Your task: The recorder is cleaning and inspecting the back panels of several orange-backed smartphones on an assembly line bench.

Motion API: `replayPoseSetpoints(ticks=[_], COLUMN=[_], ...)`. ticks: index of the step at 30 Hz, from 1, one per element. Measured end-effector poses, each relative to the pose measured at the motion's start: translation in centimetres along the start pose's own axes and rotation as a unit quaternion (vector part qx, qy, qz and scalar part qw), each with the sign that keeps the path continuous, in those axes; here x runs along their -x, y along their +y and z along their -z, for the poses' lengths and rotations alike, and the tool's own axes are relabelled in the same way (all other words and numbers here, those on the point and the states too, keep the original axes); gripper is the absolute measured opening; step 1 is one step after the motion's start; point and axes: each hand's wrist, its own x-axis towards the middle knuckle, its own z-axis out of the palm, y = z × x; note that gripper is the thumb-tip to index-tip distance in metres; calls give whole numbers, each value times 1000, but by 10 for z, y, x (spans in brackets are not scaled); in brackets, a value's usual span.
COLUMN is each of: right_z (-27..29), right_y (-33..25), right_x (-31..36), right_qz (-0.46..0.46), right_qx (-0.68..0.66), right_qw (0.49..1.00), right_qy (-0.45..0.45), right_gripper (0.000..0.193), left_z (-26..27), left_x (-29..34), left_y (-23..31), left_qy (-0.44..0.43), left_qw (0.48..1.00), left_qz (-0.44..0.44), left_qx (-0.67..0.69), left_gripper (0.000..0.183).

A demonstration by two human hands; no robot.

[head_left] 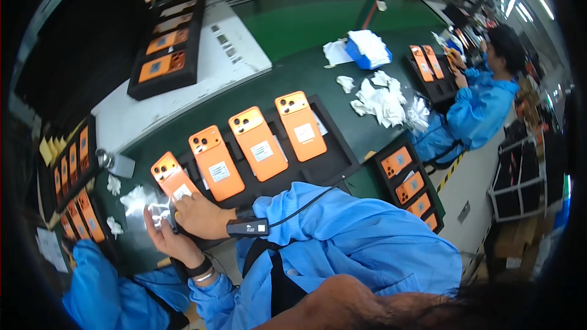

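Note:
My left hand is at the tray's lower left corner, its fingers bent around the edge of a crinkled clear plastic bag. Close beside it, my right hand has curled fingers at the lower end of the leftmost orange phone; what they pinch, if anything, is hidden. Three more orange phones, the second, third and fourth, lie camera side up in a row on the black foam tray. Each has a white label on its back.
White crumpled cloths and a blue box of wipes lie at the back right. A metal-topped bottle stands left. Further phone trays surround the green bench. Co-workers in blue sit left and right.

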Motion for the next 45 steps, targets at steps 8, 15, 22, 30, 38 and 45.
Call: replayPoseSetpoints(ticks=[8, 15, 22, 30, 38, 45], right_z=[14, 6, 7, 15, 20, 17], right_y=[0, -9, 3, 11, 14, 0], right_x=[-1, -3, -6, -7, -7, -9], right_qz=[-20, -32, 6, 21, -27, 24], right_qx=[-23, -24, 20, -23, -94, 6], right_qw=[999, 998, 998, 997, 993, 996], right_qy=[-32, -58, -57, -65, -70, -90], right_gripper=[19, 17, 16, 11, 11, 22], left_z=[-6, 7, 0, 5, 6, 10], left_x=[0, 0, -1, 0, -6, -4], left_y=[5, 2, -8, -14, -13, -11], left_qy=[-26, -16, -9, 7, 74, 49], left_qw=[998, 995, 999, 999, 989, 986], left_qz=[0, 15, -15, -16, -2, 19], left_qx=[-52, -101, -52, 37, 128, 161], left_gripper=[46, 47, 50, 48, 47, 44])
